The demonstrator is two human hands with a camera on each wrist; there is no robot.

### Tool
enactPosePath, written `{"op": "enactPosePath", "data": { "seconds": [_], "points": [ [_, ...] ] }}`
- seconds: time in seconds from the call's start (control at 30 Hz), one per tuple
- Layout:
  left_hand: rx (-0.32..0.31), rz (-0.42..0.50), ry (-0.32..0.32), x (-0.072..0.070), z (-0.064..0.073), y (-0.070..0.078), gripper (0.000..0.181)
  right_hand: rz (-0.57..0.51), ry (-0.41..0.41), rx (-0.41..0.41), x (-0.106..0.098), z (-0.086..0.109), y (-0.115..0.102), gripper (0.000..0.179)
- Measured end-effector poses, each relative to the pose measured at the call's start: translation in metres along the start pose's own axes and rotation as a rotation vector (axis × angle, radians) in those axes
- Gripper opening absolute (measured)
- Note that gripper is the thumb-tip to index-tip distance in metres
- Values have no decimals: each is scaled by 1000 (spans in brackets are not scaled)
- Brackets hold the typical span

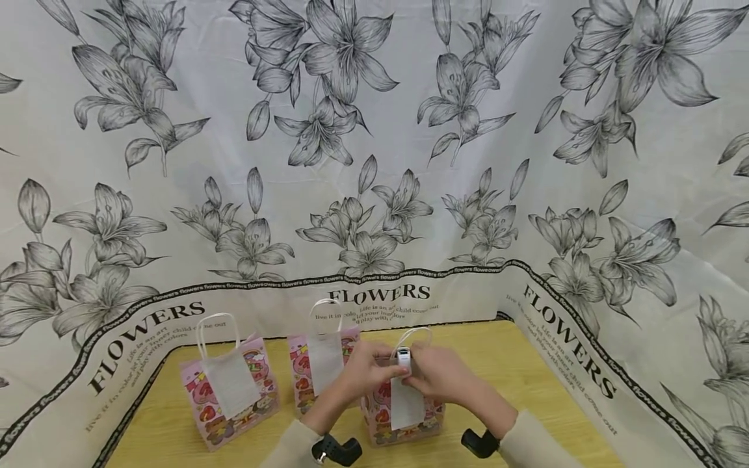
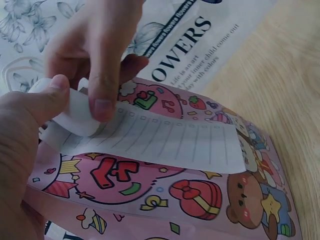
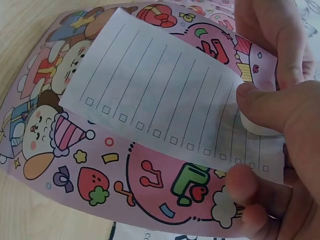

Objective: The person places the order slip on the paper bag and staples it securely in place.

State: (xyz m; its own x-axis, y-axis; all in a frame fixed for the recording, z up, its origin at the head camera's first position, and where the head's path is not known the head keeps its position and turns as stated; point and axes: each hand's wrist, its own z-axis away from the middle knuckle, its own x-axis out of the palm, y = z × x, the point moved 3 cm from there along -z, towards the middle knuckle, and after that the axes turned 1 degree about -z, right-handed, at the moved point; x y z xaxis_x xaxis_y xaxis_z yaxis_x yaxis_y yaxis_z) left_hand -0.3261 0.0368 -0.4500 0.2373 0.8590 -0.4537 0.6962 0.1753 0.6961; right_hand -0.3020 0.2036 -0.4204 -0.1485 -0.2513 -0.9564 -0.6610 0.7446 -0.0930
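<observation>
Both hands meet at the top edge of a pink cartoon-print paper gift bag (image 1: pixel 434 419), which stands at the front right of the three bags. Between the thumbs is a small white rounded device, apparently a mini stapler (image 1: pixel 404 363), over the upper end of a lined checklist sheet (image 2: pixel 175 142). My left hand (image 1: pixel 374 368) pinches it with the thumb on top. From the other side my right hand (image 1: pixel 440 370) grips it, thumb pressing, fingers curled below the bag's rim in the right wrist view. The sheet's lower end hangs down the bag's front.
Two similar bags stand to the left, one at the far left (image 1: pixel 266 380) and one behind the left hand (image 1: pixel 300 370); each has a white sheet on its front and white handles. A flower-print cloth (image 1: pixel 374 227) walls the back and sides of the wooden table (image 1: pixel 497 409).
</observation>
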Motion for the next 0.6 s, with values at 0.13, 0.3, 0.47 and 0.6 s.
{"op": "enactPosePath", "data": {
  "seconds": [0.13, 0.3, 0.47, 0.6],
  "points": [
    [-55, -25, 39, 2, 2, 0, 27, -61, 16, 45, 3, 0, 2, 34],
    [-78, -55, 64, 8, 4, -2, 31, -119, 21, 25, 5, 3, 7, 32],
    [7, -91, 53, 5, 1, -2, 25, -133, -27, -38, 7, -4, 14, 28],
    [57, -66, 56, 2, 4, -3, 27, -174, -17, -71, 10, -8, 16, 23]
  ]
}}
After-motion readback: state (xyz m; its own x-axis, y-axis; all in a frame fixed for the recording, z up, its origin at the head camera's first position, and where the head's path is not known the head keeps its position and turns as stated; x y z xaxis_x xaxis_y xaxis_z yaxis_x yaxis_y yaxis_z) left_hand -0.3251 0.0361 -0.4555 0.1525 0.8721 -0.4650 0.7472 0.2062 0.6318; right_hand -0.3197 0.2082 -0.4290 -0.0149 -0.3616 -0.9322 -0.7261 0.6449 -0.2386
